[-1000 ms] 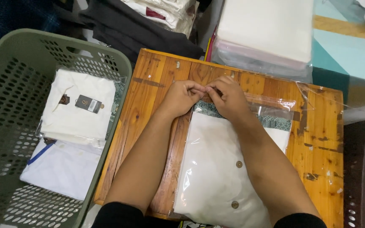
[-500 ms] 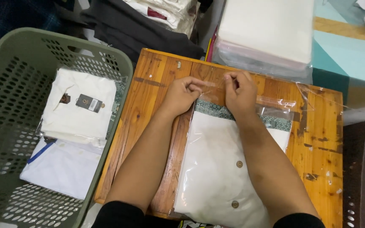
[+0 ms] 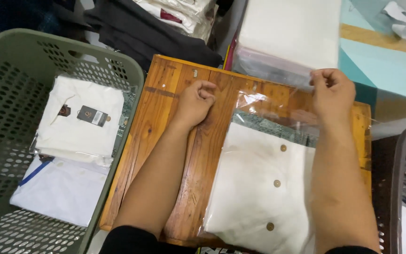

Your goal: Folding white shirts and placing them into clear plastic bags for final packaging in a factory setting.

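My right hand (image 3: 333, 94) pinches the clear bag (image 3: 278, 106) flap's far corner; left hand (image 3: 195, 102), fisted, touches the wooden board (image 3: 175, 117). Folded white shirt (image 3: 259, 188) already inside, flap unsealed. 2 packed shirts (image 3: 78, 120) fill the green basket (image 3: 5, 61).

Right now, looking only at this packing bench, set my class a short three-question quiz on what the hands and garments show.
1. True or false: the left hand rests as a fist on the wooden board.
2. What does the right hand pinch?
A. a basket rim
B. the clear bag's top flap
C. a button
3. Fill in: the bagged white garment shows ___ round buttons in a row.

Key
1. True.
2. B: its grip is on the clear plastic bag at the upper edge.
3. Three. More packed white garments lie in the green basket.
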